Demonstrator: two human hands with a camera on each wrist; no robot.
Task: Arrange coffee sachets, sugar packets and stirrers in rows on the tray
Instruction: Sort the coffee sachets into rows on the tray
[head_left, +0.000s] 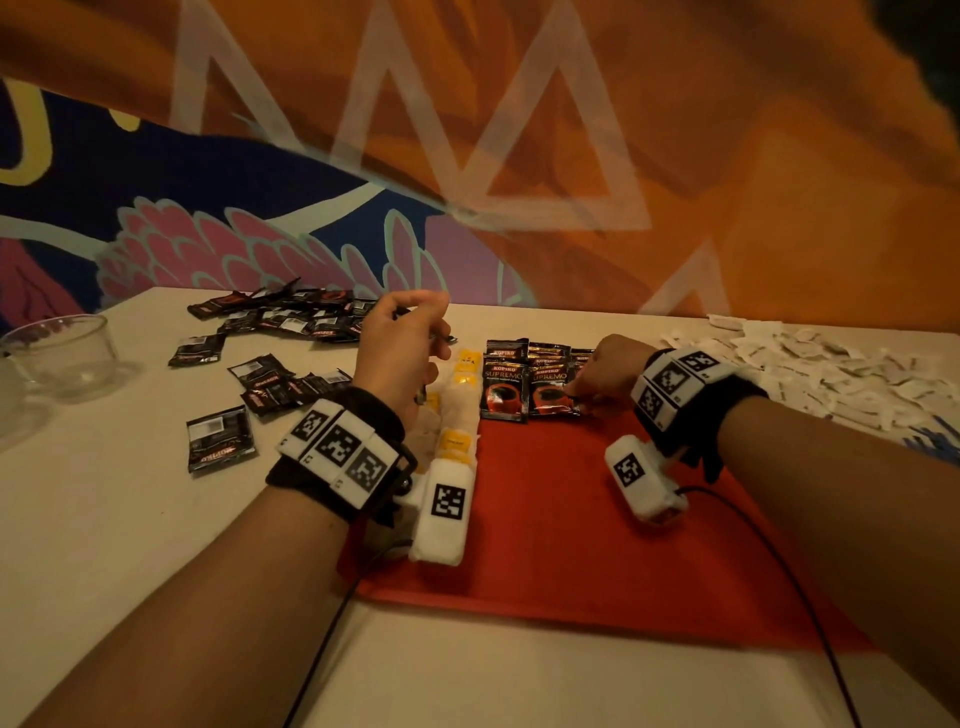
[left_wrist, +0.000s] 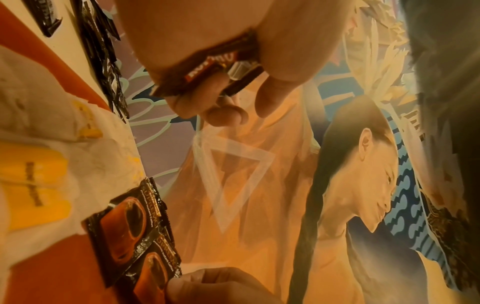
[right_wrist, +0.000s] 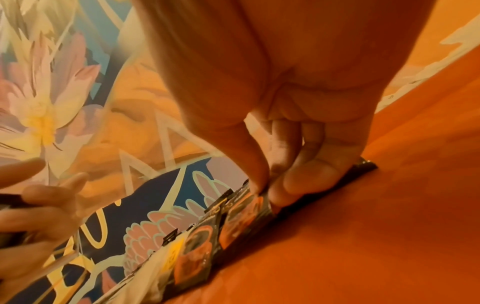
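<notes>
Left hand (head_left: 402, 348) raised above the left edge of the red tray (head_left: 545, 519), fingers curled, gripping a small stack of dark coffee sachets (left_wrist: 221, 67) between thumb and fingers; the left wrist view shows the stack clamped in the curled fingers (left_wrist: 182, 102), clear of the tabletop (head_left: 130, 519).

Right hand (head_left: 608, 369) low on the tray, fingertips (right_wrist: 298, 185) pressed together and pinching the edge of a sachet (head_left: 553, 395) lying flat on the tray surface. That sachet sits in a row of Kopiko Supremo sachets (head_left: 506, 392) at the far part of the tray, side by side and slightly overlapping, more rows tucked behind them.

Column of white packets with yellow labels (head_left: 460, 410) runs along the tray's left side, just beside the coffee row.

Loose dark sachets (head_left: 280, 317) scattered on the tabletop to the left of the tray, some face down. Heap of white sugar packets (head_left: 810, 364) on the tabletop at far right. Glass bowl (head_left: 62, 353) at the left edge. Painted mural wall (head_left: 519, 156) behind. Stirrers can't be made out in any view.
</notes>
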